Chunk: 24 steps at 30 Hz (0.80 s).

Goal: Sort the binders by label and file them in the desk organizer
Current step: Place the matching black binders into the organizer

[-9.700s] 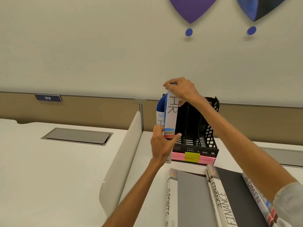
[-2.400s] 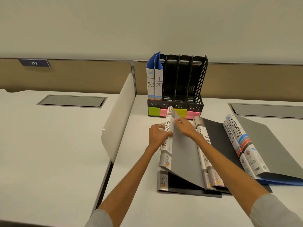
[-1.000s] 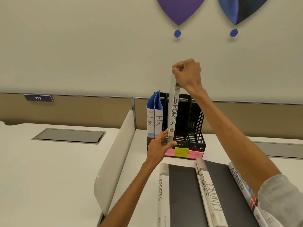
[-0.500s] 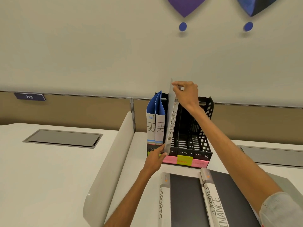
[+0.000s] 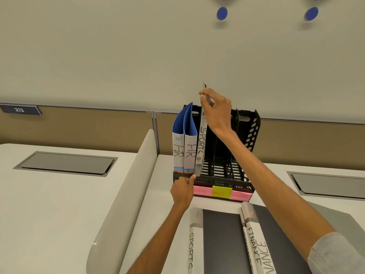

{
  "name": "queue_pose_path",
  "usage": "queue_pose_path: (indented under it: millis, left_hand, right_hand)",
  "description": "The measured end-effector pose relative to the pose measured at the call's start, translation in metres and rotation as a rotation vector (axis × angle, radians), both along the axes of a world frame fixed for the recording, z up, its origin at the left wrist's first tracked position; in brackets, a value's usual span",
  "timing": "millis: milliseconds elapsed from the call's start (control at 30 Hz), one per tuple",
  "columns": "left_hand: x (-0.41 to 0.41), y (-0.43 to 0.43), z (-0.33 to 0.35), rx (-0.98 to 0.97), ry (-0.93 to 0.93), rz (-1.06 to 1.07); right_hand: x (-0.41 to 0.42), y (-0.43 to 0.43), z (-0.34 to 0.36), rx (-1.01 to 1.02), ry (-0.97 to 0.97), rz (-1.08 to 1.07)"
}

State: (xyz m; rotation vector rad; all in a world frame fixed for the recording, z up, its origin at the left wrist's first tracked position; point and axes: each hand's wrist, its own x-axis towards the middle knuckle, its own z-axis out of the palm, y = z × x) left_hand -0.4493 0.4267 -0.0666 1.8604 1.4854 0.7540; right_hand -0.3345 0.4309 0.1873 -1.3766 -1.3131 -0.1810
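A black desk organizer (image 5: 250,131) stands at the back of the desk, with pink and yellow label notes (image 5: 221,192) along its front. Two blue HR binders (image 5: 184,149) stand upright in its leftmost slot. A grey SPORTS binder (image 5: 201,147) stands upright in the second slot, right beside them. My right hand (image 5: 215,109) pinches its top edge. My left hand (image 5: 182,189) grips its bottom corner at the organizer's front lip. A second SPORTS binder (image 5: 194,240) and FINANCE binders (image 5: 258,246) lie flat on the desk in front.
A curved white divider panel (image 5: 126,192) rises left of the organizer. Grey cable hatches sit in the desks at the left (image 5: 65,163) and the right (image 5: 327,184). A tan partition with a 213 sign (image 5: 19,110) runs behind.
The SPORTS binder has come down from above the organizer into the second slot. My right hand lowered with it and my left hand followed its bottom corner down.
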Motion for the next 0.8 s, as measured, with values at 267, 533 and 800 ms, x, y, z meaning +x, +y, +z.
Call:
queue_pose_path:
  millis: [267, 533, 800]
  left_hand:
    - [0.012, -0.004, -0.001, -0.171, -0.217, 0.017]
    - [0.023, -0.002, 0.012, -0.483, -0.393, 0.074]
    - [0.024, -0.003, 0.011, -0.646, -0.508, 0.095]
  right_hand:
    - [0.008, -0.005, -0.014, 0.123, 0.074, -0.019]
    - [0.013, -0.009, -0.005, -0.013, -0.015, 0.016]
    - [0.011, -0.011, 0.012, -0.345, -0.149, 0.061]
